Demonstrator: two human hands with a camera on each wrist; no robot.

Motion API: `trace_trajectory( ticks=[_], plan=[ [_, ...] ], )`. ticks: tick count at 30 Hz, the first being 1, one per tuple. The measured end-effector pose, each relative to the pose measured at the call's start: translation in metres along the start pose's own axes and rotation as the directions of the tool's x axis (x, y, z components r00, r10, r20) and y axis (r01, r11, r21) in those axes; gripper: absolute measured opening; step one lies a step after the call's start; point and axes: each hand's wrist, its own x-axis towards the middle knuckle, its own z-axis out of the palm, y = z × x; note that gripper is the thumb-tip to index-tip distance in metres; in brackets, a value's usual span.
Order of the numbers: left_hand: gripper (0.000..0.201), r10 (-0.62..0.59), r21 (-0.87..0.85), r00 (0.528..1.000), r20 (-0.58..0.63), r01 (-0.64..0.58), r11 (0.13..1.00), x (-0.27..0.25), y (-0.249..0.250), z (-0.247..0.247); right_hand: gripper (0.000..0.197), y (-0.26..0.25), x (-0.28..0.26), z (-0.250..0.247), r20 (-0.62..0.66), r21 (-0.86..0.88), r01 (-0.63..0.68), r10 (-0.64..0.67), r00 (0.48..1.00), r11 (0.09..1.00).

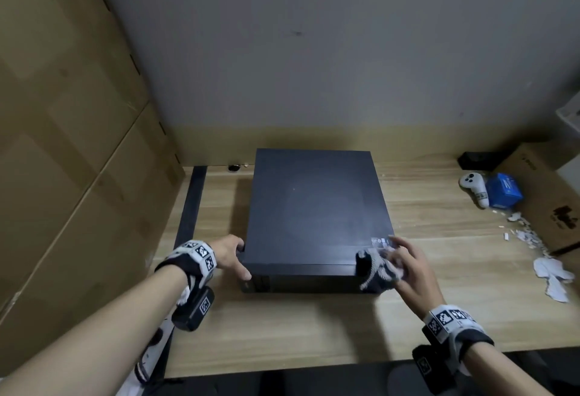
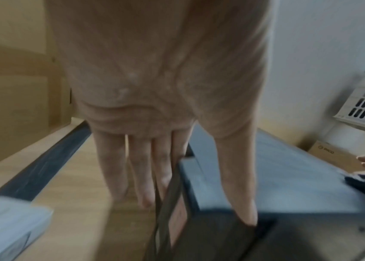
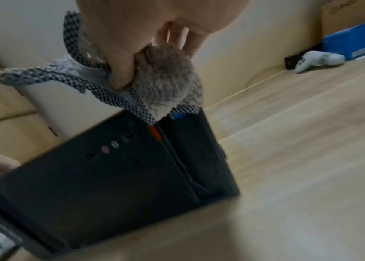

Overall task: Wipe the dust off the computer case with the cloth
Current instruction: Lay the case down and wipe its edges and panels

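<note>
A black computer case [image 1: 314,213] lies flat on the wooden desk [image 1: 314,326]. My left hand [image 1: 233,256] braces its near left corner. Its straight fingers [image 2: 119,173] run down the left side and the thumb lies over the corner edge of the computer case [image 2: 288,176]. My right hand [image 1: 405,263] is at the near right corner and pinches a bunched grey cloth [image 1: 379,265] with a checked edge. In the right wrist view the thumb of the right hand [image 3: 146,58] presses the fluffy cloth [image 3: 166,84] against the fingers. The cloth sits just over the corner of the case [image 3: 110,176].
Tall cardboard boxes [image 1: 62,144] wall off the left side. At the right stand a white controller [image 1: 474,188], a blue box [image 1: 505,191], another cardboard box [image 1: 549,207] and torn paper scraps [image 1: 549,273]. A dark strip [image 1: 191,204] runs along the desk's left edge.
</note>
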Motion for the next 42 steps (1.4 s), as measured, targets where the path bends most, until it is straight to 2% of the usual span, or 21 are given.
trace_trajectory(
  ticks=[2,4,6,9,13,15,17,19,20,22,25,27,29,31,34,37,38,40,42],
  plan=[
    [0.044,0.004,-0.015,0.999,0.038,-0.003,1.000,0.006,0.011,-0.015,0.031,-0.017,0.029,0.000,0.036,0.016,0.006,-0.007,0.999,1.000],
    [0.035,-0.031,-0.054,0.999,-0.031,0.029,0.998,0.012,0.023,-0.029,0.031,-0.034,0.064,0.009,0.103,-0.036,-0.011,0.015,0.995,0.999],
    [0.038,-0.071,-0.107,0.986,-0.152,0.056,0.993,0.021,0.030,-0.040,0.023,-0.050,0.098,0.023,0.124,-0.104,-0.095,0.108,0.986,0.990],
    [0.043,-0.108,-0.202,0.959,-0.262,0.055,0.978,0.035,0.033,-0.049,0.014,-0.071,0.143,0.042,0.072,-0.108,-0.241,0.249,0.966,0.964],
    [0.045,-0.119,-0.261,0.951,-0.287,0.042,0.964,0.050,0.036,-0.054,0.022,-0.098,0.199,0.052,-0.015,-0.108,-0.246,0.246,0.969,0.963],
    [0.049,-0.118,-0.282,0.951,-0.285,0.034,0.959,0.056,0.035,-0.054,0.033,-0.105,0.225,0.057,-0.024,-0.131,-0.229,0.228,0.973,0.965],
    [0.053,-0.117,-0.297,0.951,-0.286,0.028,0.954,0.060,0.032,-0.054,0.039,-0.106,0.249,0.068,0.042,-0.167,-0.191,0.200,0.979,0.967],
    [0.053,-0.120,-0.316,0.952,-0.283,0.025,0.948,0.064,0.029,-0.052,0.029,-0.101,0.262,0.088,0.218,-0.180,-0.122,0.160,0.963,0.976],
    [0.054,-0.123,-0.328,0.953,-0.277,0.026,0.944,0.063,0.027,-0.051,0.024,-0.100,0.263,0.097,0.324,-0.205,-0.065,0.130,0.937,0.977],
    [0.055,-0.127,-0.363,0.960,-0.248,0.030,0.931,0.061,0.022,-0.047,0.025,-0.097,0.258,0.113,0.446,-0.257,0.038,0.083,0.891,0.966],
    [0.057,-0.118,-0.392,0.969,-0.218,0.023,0.920,0.061,0.014,-0.039,0.025,-0.104,0.235,0.114,0.468,-0.220,0.146,-0.027,0.883,0.965],
    [0.044,-0.117,-0.403,0.967,-0.225,0.017,0.915,0.059,0.011,-0.031,0.030,-0.114,0.212,0.110,0.512,-0.187,0.204,-0.082,0.855,0.961],
    [0.021,-0.122,-0.420,0.962,-0.244,0.008,0.907,0.052,0.012,-0.023,0.035,-0.126,0.183,0.105,0.558,-0.117,0.241,-0.137,0.819,0.963],
    [0.013,-0.130,-0.449,0.960,-0.246,0.005,0.893,0.044,0.014,-0.013,0.033,-0.133,0.151,0.100,0.586,-0.016,0.252,-0.195,0.787,0.968],
    [0.020,-0.165,-0.516,0.948,-0.273,0.000,0.857,0.033,0.012,0.002,0.039,-0.146,0.105,0.088,0.645,0.089,0.237,-0.237,0.726,0.967],
    [0.021,-0.207,-0.603,0.928,-0.310,-0.024,0.798,0.025,0.005,0.021,0.040,-0.153,0.067,0.076,0.739,0.118,0.196,-0.218,0.637,0.973],
    [0.024,-0.220,-0.621,0.921,-0.323,-0.031,0.783,0.021,0.004,0.027,0.039,-0.152,0.057,0.071,0.759,0.105,0.154,-0.179,0.626,0.982],
    [0.027,-0.245,-0.642,0.898,-0.366,-0.053,0.765,0.009,0.006,0.040,0.030,-0.142,0.038,0.059,0.757,0.067,0.051,-0.084,0.648,0.996],
    [0.029,-0.267,-0.639,0.867,-0.420,-0.074,0.766,-0.005,0.010,0.052,0.018,-0.123,0.022,0.045,0.674,0.043,-0.024,-0.011,0.739,0.999]
  ],
)
